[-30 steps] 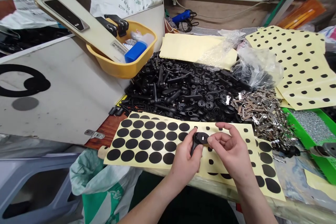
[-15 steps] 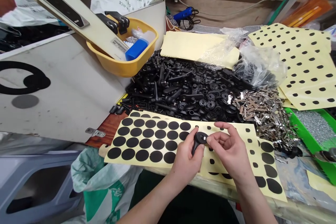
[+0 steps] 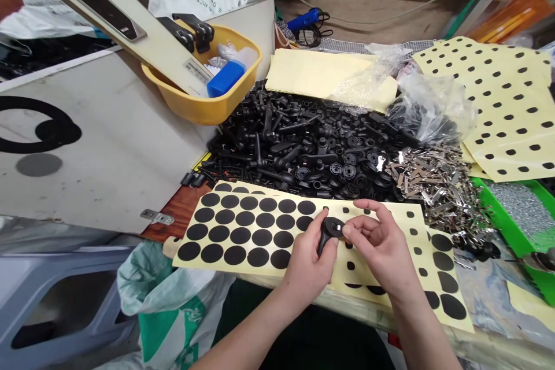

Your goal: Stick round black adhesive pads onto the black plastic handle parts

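Observation:
My left hand is closed round a black plastic handle piece with a round, flat head. A small shiny metal clip shows on that head. The thumb and index finger of my right hand pinch at the clip's edge, while its other fingers are curled or raised. Both hands are above yellow sticker sheets: one with large black dots, another with small black dots. Part of the handle is hidden inside my left hand.
Black plastic parts lie heaped behind the sheets, beside a pile of metal clips. At right stands a green tray of small clear pieces. A yellow basket with a phone is at upper left. Dotted sheets lie far right.
Hardly anything differs. Both hands keep their hold at the black handle piece, and the view has shifted very slightly.

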Motion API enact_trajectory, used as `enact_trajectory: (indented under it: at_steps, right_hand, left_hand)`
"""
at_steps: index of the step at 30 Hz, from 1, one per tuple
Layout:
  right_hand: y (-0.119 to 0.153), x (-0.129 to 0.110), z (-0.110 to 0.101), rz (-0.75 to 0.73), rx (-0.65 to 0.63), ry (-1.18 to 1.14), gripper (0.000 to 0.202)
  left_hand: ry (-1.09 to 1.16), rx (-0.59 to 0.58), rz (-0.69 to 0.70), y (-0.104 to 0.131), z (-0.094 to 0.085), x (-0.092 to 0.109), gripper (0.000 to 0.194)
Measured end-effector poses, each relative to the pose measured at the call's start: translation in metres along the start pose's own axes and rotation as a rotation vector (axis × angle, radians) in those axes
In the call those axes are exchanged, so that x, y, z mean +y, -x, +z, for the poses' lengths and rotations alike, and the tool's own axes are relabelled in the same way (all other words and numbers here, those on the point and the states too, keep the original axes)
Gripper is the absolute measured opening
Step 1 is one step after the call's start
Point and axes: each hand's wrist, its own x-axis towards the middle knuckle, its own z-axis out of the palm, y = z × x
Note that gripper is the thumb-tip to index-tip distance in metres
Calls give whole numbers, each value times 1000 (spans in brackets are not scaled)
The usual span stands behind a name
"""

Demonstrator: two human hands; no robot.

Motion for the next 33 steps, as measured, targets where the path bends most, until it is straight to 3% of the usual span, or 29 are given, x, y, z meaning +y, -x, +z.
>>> enact_trajectory:
  at_steps: [8,18,24,27,33]
  right_hand:
    - [6,1,7,18,85,-1,41]
    - [8,-3,6,16,64,72,39]
    - [10,-7,7,4,78,136,38]
    - [9,-9,7,4,75,148,38]
    - [7,-10,6,26,94,175,40]
  left_hand:
    - [-11,-6,-12,0,0,3,53]
    - [-12,-26,-34,0,0,2,55]
    - [71,-72,-116,2,-1,14,56]
    - [157,-116,-147,3,-3,20,50]
    - [141,-94,-161,0,-4,18,39]
